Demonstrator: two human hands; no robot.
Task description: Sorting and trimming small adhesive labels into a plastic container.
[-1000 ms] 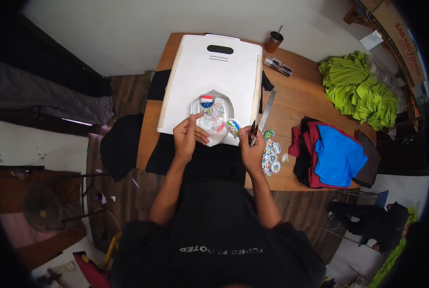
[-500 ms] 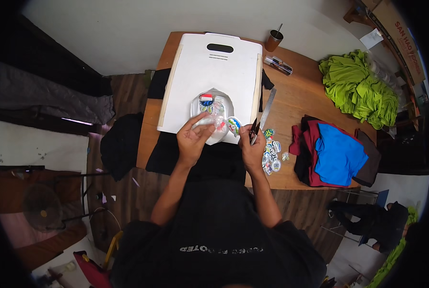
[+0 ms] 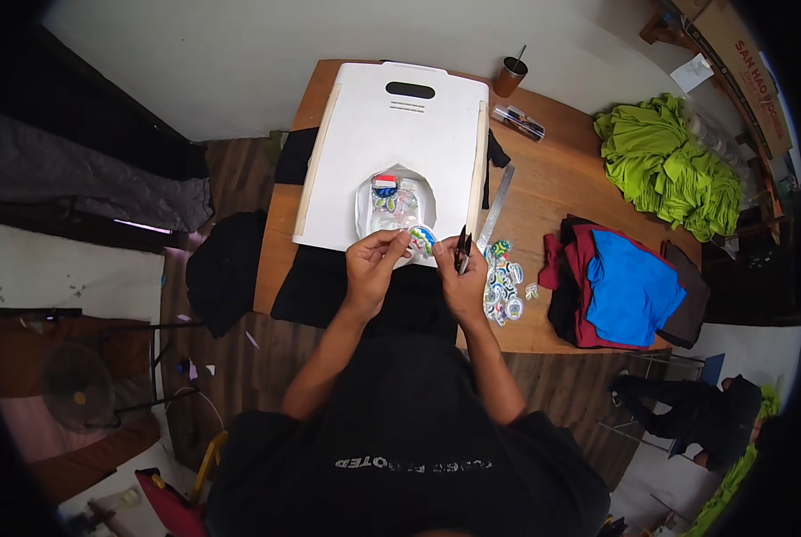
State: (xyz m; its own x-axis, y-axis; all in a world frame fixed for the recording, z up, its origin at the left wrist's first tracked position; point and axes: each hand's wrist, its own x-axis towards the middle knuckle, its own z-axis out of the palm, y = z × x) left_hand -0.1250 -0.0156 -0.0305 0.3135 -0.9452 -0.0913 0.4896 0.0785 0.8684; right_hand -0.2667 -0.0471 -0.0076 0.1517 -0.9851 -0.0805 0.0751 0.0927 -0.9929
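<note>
Both hands meet just over the near edge of a white board (image 3: pixel 400 134) and pinch a small round printed cutout (image 3: pixel 422 240) coloured white, green, blue and red. My left hand (image 3: pixel 370 276) grips its left side between thumb and fingers. On its right side are the fingertips of my right hand (image 3: pixel 464 285), which also keeps a dark, pointed cutting tool, seemingly snips (image 3: pixel 463 247), tucked in the fingers. Beyond the hands, a rounded opening in the board holds clear film scraps (image 3: pixel 402 208) and a red, white and blue piece (image 3: pixel 384 185). To the right lie several printed cutouts (image 3: pixel 502 285).
A metal ruler (image 3: pixel 496 208) lies right of the board on the wooden table (image 3: pixel 552 179). Farther right are folded blue and dark red garments (image 3: pixel 629 286) and a heap of lime-green cloth (image 3: pixel 664 166). A brown cup (image 3: pixel 510 77) and a clear case (image 3: pixel 518 123) stand at the back.
My left hand has moved right and closed on the round cutout, which was in my right hand alone. The right hand has shifted slightly left and nearer.
</note>
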